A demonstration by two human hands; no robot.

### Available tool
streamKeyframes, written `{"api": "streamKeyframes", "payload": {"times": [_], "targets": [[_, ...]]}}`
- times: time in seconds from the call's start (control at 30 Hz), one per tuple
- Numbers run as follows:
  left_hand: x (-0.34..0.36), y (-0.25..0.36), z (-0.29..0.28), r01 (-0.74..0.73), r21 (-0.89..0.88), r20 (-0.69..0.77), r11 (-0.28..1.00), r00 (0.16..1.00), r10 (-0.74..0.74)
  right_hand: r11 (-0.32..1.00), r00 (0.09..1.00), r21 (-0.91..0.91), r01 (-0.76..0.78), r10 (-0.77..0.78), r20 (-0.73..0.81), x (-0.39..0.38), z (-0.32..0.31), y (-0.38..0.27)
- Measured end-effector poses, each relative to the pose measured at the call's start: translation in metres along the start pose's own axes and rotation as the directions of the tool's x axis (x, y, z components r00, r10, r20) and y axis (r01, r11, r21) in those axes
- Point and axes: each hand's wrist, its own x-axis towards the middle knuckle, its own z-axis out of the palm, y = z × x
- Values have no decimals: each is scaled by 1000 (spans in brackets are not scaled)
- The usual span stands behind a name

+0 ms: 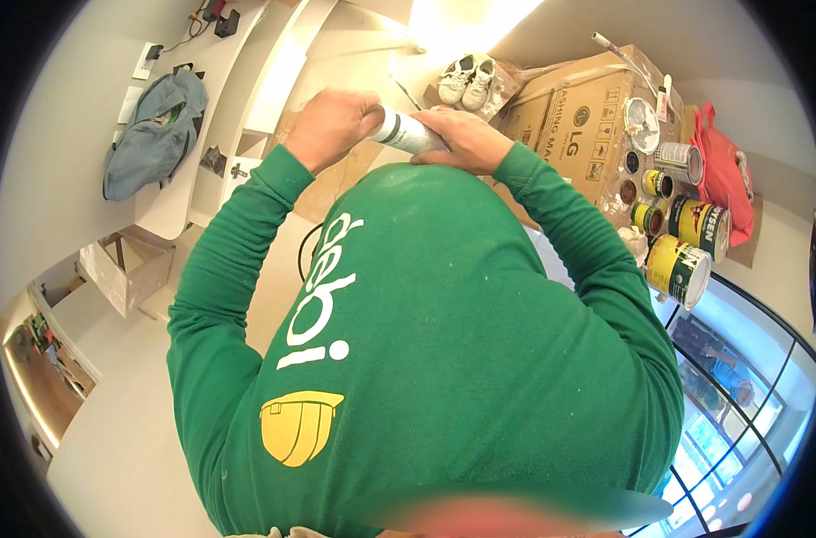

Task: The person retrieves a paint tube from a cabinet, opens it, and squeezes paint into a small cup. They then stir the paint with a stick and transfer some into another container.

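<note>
In front of my chest I hold a white cylindrical tube (410, 134) with dark bands and print, lying roughly level between both hands. My left hand (330, 127) is closed around its left end, with the fingers curled toward the tip. My right hand (466, 139) wraps the other end, thumb on the near side and fingers over the top. The palms hide both ends of the tube, so its exact kind is not clear. My green sleeves and the front of my green sweatshirt fill the middle of the view.
To the right stands a large cardboard box (560, 125) with several paint cans (679, 269) and a red bag (726, 175). White sneakers (467, 81) sit beyond my hands. On the left, a grey-blue bag (157, 134) rests by a white shelf (246, 90). A gridded window (740, 394) is at lower right.
</note>
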Motion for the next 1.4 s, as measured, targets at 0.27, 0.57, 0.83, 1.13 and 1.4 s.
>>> {"api": "streamKeyframes", "payload": {"times": [0.27, 0.57, 0.83, 1.13, 1.4], "targets": [[-32, -37, -42, 308, -406, 159, 861, 951, -265, 997, 987, 26, 68, -63, -147, -8, 7, 11], [-46, -46, 1, -158, -136, -223, 978, 967, 125, 966, 896, -239, 103, -194, -399, -7, 6, 14], [-13, -18, 42, 304, -241, -88, 922, 939, -333, 835, 866, -545, 76, -326, -379, 16, 10, -4], [-21, -39, 38, 458, -519, 377, 722, 881, -287, 859, 892, -501, 110, -308, -332, 9, 19, 1], [-11, -51, 78, 367, -164, 82, 915, 930, -359, 809, 885, -571, 139, -360, -295, 15, 18, 3]]}}
